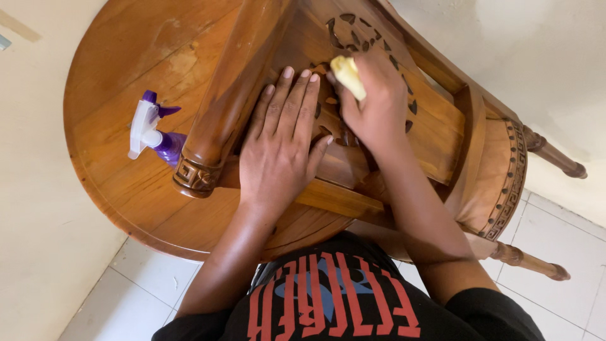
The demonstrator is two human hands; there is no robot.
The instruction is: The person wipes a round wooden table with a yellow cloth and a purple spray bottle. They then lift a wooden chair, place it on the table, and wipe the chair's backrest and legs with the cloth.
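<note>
Pressing flat on the carved wood, the left hand (281, 148) lies with fingers spread and together on nothing, palm down on the chair (391, 126), which is tipped on its side across the round wooden table (120, 95). The right hand (375, 104) is clenched around a pale yellow cloth (349, 76), held against the pierced carving of the chair's back. That chair is warm brown and glossy, with a key-pattern band along the seat rail and turned legs jutting out past the table's right edge. A purple spray bottle (154, 136) with a white trigger lies on the tabletop, just left of the chair's post. Open tabletop shows at upper left. Below, white floor tiles (555, 233); cream walls close in on both sides.
</note>
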